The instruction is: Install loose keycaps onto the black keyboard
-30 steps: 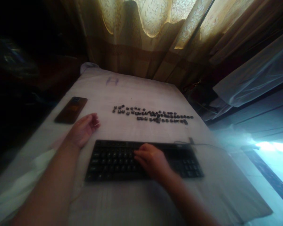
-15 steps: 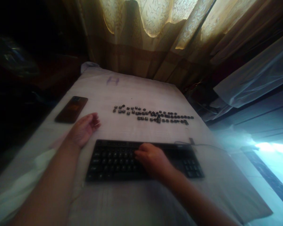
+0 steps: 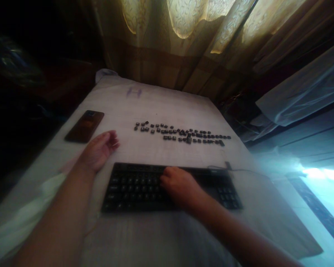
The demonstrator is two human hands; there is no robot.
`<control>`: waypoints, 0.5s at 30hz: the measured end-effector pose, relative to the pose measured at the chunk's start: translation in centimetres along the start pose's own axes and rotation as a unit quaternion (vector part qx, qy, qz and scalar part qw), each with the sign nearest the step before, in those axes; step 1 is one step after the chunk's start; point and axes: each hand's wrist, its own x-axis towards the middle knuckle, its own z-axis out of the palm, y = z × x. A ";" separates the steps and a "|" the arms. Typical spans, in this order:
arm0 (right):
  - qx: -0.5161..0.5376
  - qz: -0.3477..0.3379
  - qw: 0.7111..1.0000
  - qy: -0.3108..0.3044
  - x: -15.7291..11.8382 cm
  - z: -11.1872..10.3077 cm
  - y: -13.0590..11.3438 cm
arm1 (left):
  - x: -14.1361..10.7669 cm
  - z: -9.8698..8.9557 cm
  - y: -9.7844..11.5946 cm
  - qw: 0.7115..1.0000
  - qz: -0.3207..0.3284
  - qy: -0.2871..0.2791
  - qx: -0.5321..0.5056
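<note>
Head view: one black keyboard, flat on pale cloth, with right hand bent over its middle, fingers curled downward, hold on anything impossible to tell. Left hand, slack and free, near the keyboard's far left corner and a brown phone. Small dark keycaps, loose, in ragged rows beyond the keyboard.
</note>
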 end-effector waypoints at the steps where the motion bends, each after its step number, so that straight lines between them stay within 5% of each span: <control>1: 0.001 -0.001 1.000 -0.004 0.0 -0.1 0.0 | 0.0 0.0 0.0 1.000 -0.001 0.001 0.000; 15: 0.057 0.013 0.998 0.019 -0.5 0.9 0.7 | -0.1 0.1 0.0 1.000 0.003 0.000 0.008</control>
